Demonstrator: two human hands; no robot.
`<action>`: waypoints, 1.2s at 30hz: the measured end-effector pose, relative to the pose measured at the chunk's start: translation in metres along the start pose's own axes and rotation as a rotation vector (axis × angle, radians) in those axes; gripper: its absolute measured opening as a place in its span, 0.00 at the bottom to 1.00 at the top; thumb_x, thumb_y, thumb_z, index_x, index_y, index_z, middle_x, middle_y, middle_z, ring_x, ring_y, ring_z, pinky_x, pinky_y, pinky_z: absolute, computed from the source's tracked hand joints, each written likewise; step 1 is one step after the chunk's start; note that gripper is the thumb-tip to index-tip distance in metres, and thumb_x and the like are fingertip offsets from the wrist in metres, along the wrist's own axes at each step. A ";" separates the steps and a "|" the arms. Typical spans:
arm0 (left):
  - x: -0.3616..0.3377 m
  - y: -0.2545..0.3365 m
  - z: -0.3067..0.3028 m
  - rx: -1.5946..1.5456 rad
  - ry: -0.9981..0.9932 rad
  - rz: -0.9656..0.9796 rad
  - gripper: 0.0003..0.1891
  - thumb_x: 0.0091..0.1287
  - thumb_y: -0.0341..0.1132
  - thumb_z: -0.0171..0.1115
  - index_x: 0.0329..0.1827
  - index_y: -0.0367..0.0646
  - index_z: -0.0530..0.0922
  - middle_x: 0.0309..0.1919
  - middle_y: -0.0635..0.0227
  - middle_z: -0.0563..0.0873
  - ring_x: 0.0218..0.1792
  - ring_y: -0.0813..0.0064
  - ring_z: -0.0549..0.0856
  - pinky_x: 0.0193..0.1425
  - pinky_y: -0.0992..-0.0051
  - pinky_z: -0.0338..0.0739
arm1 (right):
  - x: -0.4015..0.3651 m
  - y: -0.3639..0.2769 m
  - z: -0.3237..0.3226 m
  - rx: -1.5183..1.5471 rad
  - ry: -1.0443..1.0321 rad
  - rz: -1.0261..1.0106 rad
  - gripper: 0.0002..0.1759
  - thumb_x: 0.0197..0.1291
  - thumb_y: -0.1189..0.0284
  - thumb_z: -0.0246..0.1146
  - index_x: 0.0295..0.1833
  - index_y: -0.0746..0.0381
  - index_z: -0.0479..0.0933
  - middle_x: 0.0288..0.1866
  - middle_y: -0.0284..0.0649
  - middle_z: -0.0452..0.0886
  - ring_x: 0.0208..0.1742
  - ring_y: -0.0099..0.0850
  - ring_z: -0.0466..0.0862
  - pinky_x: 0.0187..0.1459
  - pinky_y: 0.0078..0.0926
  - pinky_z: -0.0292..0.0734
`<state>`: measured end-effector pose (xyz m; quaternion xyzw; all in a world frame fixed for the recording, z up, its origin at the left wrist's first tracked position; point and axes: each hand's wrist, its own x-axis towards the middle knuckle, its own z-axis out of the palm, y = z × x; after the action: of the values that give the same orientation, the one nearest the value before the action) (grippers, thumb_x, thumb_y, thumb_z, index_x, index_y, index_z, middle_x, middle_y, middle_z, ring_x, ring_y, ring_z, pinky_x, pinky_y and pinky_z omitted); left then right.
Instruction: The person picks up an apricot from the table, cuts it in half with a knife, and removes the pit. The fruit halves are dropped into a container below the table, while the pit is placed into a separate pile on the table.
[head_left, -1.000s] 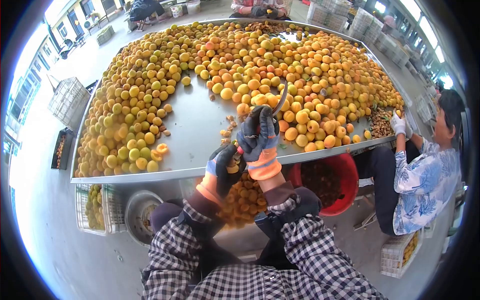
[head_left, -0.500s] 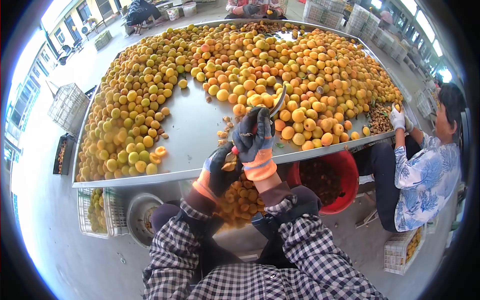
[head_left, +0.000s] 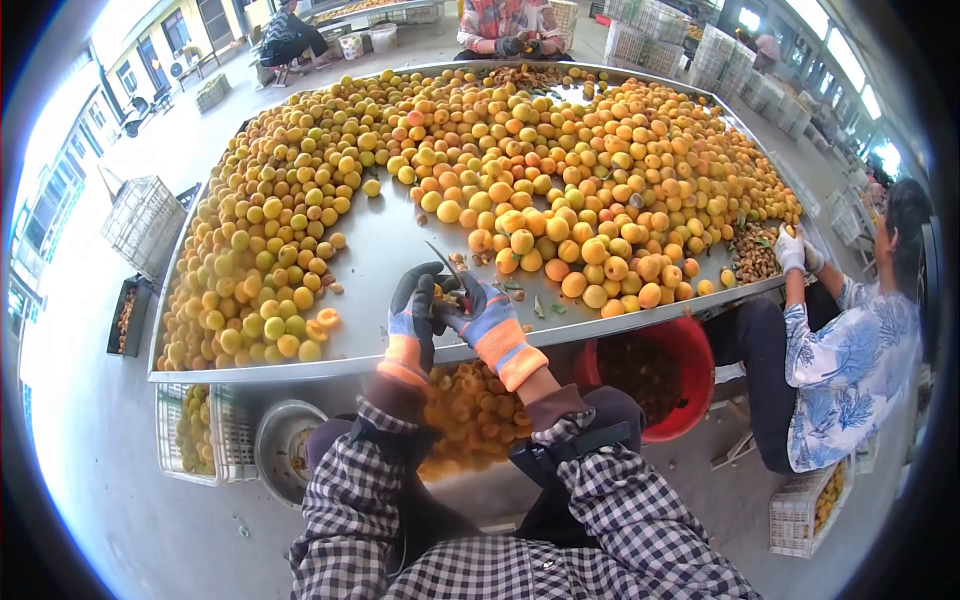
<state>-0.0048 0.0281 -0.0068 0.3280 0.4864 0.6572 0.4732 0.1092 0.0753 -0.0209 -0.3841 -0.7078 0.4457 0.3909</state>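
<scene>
Over the near edge of the metal table (head_left: 378, 320), my gloved left hand (head_left: 412, 305) is closed around an apricot (head_left: 447, 284), mostly hidden by the fingers. My right hand (head_left: 478, 305) is wrapped round the handle of a curved knife (head_left: 440, 256), whose blade points up and to the left. Both hands touch at the fruit. Beyond them lies a wide heap of apricots (head_left: 530, 150). Halved apricots (head_left: 475, 405) fill the space below my wrists, under the table edge.
A red tub (head_left: 703, 385) of dark bits stands right of my knees, a metal basin (head_left: 268, 440) left. A co-worker (head_left: 850, 350) sits at the right; another person (head_left: 505, 30) works at the far side. White crates (head_left: 185, 430) hold fruit.
My hands have moved left and closer together, with the knife now tilted up-left instead of up-right. The view has tilted slightly, so the table's far side sits lower.
</scene>
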 end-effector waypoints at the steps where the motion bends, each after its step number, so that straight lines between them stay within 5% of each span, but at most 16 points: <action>1: -0.002 0.001 0.001 0.045 -0.002 0.006 0.17 0.73 0.44 0.53 0.57 0.45 0.75 0.41 0.70 0.83 0.29 0.84 0.76 0.28 0.84 0.71 | 0.000 0.006 0.002 0.230 -0.009 0.036 0.16 0.53 0.72 0.68 0.48 0.61 0.76 0.36 0.39 0.84 0.36 0.29 0.83 0.41 0.27 0.78; 5: -0.002 -0.008 0.000 0.119 -0.022 0.046 0.18 0.73 0.46 0.52 0.58 0.44 0.75 0.42 0.67 0.83 0.27 0.84 0.75 0.27 0.85 0.68 | 0.004 0.019 -0.008 0.273 -0.040 0.030 0.17 0.55 0.66 0.67 0.49 0.59 0.76 0.38 0.42 0.84 0.38 0.38 0.84 0.42 0.32 0.78; 10: -0.009 0.008 -0.001 -0.127 -0.103 -0.003 0.20 0.73 0.46 0.51 0.59 0.41 0.73 0.41 0.62 0.84 0.23 0.82 0.73 0.26 0.83 0.68 | 0.007 -0.003 -0.037 -0.623 -0.055 0.173 0.23 0.58 0.60 0.64 0.58 0.55 0.75 0.46 0.45 0.83 0.47 0.46 0.82 0.51 0.39 0.76; 14: -0.019 0.013 0.001 -0.018 -0.182 -0.029 0.19 0.72 0.43 0.49 0.57 0.39 0.75 0.37 0.63 0.84 0.26 0.81 0.77 0.29 0.80 0.71 | 0.004 0.004 -0.052 -0.560 0.011 0.194 0.24 0.58 0.58 0.64 0.59 0.54 0.74 0.48 0.47 0.82 0.50 0.47 0.81 0.53 0.41 0.75; 19: -0.037 0.004 0.001 0.178 -0.592 -0.101 0.16 0.70 0.36 0.49 0.51 0.32 0.78 0.38 0.60 0.85 0.42 0.70 0.84 0.50 0.75 0.77 | 0.012 -0.006 -0.107 -0.857 0.048 0.323 0.22 0.55 0.61 0.66 0.55 0.55 0.77 0.50 0.43 0.83 0.52 0.43 0.82 0.51 0.38 0.77; 22: -0.042 -0.009 0.003 0.364 -0.717 -0.076 0.16 0.71 0.37 0.56 0.54 0.33 0.78 0.44 0.60 0.86 0.49 0.72 0.83 0.55 0.74 0.76 | 0.016 0.020 -0.137 -1.013 0.061 0.407 0.24 0.51 0.62 0.69 0.55 0.53 0.77 0.49 0.43 0.83 0.52 0.41 0.82 0.51 0.38 0.77; 27: -0.037 -0.015 0.006 0.331 -0.673 -0.046 0.14 0.68 0.34 0.60 0.54 0.36 0.79 0.44 0.63 0.86 0.47 0.75 0.83 0.53 0.75 0.77 | 0.019 0.030 -0.134 -1.090 -0.001 0.529 0.20 0.61 0.72 0.55 0.60 0.52 0.73 0.63 0.46 0.73 0.60 0.44 0.78 0.56 0.39 0.77; 36: -0.038 -0.007 0.001 0.216 -0.577 -0.081 0.13 0.66 0.29 0.60 0.53 0.37 0.80 0.42 0.65 0.86 0.45 0.78 0.84 0.51 0.77 0.78 | 0.015 0.042 -0.135 -1.140 0.046 0.499 0.20 0.59 0.65 0.62 0.57 0.58 0.75 0.60 0.46 0.76 0.57 0.41 0.81 0.54 0.35 0.78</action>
<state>0.0113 -0.0065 -0.0118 0.5299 0.4118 0.4621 0.5798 0.2327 0.1465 -0.0171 -0.6958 -0.7147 0.0673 0.0235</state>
